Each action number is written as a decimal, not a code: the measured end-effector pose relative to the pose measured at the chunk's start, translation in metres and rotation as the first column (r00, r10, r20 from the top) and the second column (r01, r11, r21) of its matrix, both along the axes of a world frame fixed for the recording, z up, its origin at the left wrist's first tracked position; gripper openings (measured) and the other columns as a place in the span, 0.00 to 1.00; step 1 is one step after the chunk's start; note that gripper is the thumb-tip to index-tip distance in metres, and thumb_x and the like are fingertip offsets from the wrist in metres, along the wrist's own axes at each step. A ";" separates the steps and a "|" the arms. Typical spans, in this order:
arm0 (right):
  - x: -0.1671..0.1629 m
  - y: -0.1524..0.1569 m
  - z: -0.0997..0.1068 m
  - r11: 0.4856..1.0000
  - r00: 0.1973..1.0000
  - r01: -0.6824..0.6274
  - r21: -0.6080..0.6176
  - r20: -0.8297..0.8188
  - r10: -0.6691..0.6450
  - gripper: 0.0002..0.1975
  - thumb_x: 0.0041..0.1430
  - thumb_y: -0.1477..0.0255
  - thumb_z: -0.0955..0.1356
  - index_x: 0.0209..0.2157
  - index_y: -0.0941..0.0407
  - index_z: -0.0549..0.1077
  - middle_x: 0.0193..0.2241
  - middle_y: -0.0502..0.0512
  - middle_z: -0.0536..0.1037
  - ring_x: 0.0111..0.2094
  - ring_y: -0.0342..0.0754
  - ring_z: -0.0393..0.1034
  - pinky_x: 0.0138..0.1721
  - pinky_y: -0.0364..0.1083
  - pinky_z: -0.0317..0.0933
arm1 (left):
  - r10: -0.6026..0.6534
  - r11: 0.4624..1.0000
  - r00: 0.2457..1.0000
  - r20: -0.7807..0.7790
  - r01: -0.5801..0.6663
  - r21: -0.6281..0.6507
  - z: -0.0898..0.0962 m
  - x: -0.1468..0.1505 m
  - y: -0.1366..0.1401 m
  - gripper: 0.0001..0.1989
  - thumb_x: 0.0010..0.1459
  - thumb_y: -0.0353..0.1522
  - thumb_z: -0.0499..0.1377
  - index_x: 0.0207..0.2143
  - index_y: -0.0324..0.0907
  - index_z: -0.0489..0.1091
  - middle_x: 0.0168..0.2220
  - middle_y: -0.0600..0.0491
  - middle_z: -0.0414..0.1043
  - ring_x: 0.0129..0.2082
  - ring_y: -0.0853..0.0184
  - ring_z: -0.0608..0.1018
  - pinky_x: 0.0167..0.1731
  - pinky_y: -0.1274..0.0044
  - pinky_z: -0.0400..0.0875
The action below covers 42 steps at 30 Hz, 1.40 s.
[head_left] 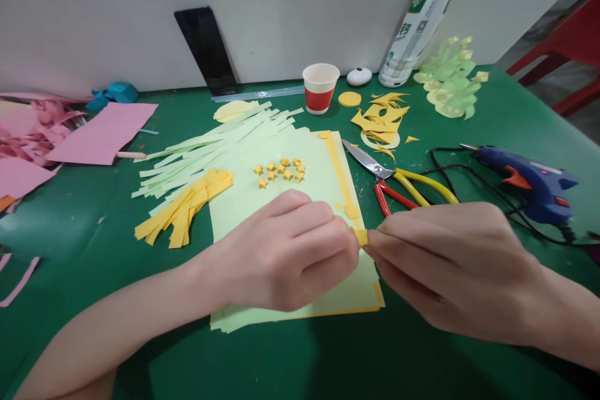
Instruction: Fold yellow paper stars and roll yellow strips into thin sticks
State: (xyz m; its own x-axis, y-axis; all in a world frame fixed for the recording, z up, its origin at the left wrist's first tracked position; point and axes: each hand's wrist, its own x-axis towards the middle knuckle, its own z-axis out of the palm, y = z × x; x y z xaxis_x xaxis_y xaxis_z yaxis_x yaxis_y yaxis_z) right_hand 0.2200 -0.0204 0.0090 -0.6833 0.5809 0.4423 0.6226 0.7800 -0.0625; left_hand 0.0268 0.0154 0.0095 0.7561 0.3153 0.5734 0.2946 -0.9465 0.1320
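Observation:
Between the fingertips of my left hand [293, 250] and my right hand [450, 262] a small piece of yellow paper strip [360, 237] shows. Both hands are closed, pinching it from either side; most of it is hidden by the fingers. Beneath them lies a stack of pale green paper sheets [244, 212] with yellow edges showing along its right side. Several small folded yellow paper stars [287, 175] rest on the top sheet, beyond my left hand. Left of the stack, yellow paper strips [192, 203] overlap light green strips [210, 137].
Scissors [375, 162] with red and yellow handles and a blue glue gun [529, 175] with a black cord lie right. Behind stand a paper cup [319, 87], a bottle [422, 19] and a leaning phone [206, 50]. Yellow scraps [382, 119] and pink paper [103, 134] are also there.

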 end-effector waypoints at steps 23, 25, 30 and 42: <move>0.004 0.012 0.010 0.919 0.926 -0.268 -0.288 -0.339 0.164 0.03 0.61 0.78 0.59 0.33 0.56 0.60 0.22 0.48 0.65 0.23 0.38 0.57 0.22 0.39 0.53 | -0.039 0.978 0.991 0.131 0.065 -0.200 0.010 -0.002 -0.003 0.06 0.60 0.29 0.52 0.34 0.32 0.64 0.30 0.48 0.70 0.30 0.71 0.68 0.30 0.77 0.65; 0.003 0.011 0.008 0.925 0.924 -0.265 -0.273 -0.345 0.164 0.03 0.61 0.78 0.59 0.33 0.56 0.60 0.23 0.49 0.65 0.23 0.39 0.58 0.22 0.40 0.53 | 0.004 0.978 0.989 0.150 0.027 -0.206 0.010 -0.002 -0.004 0.07 0.60 0.30 0.53 0.32 0.33 0.64 0.29 0.49 0.69 0.30 0.71 0.68 0.29 0.77 0.65; 0.002 0.012 0.006 0.950 0.940 -0.230 -0.212 -0.302 0.160 0.04 0.61 0.77 0.57 0.35 0.57 0.60 0.23 0.49 0.65 0.23 0.40 0.60 0.21 0.41 0.53 | -0.010 0.980 0.992 0.130 0.036 -0.198 0.008 -0.001 -0.005 0.08 0.61 0.27 0.50 0.28 0.36 0.62 0.23 0.53 0.67 0.25 0.71 0.65 0.26 0.76 0.61; -0.002 0.000 0.007 0.989 0.965 -0.119 -0.084 -0.245 0.096 0.08 0.58 0.80 0.57 0.26 0.55 0.56 0.19 0.48 0.65 0.20 0.40 0.60 0.19 0.42 0.51 | -0.059 0.990 0.990 0.125 0.074 -0.122 0.000 -0.001 -0.004 0.13 0.64 0.28 0.44 0.26 0.38 0.61 0.22 0.55 0.65 0.23 0.72 0.63 0.25 0.75 0.56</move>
State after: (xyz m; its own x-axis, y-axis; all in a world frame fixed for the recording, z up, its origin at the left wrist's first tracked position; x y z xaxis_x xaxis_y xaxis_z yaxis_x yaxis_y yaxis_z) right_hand 0.2179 -0.0200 0.0165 -0.6249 0.5583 0.5457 0.4929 0.8242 -0.2788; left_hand 0.0254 0.0115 0.0092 0.7057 0.3423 0.6203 0.2060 -0.9369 0.2826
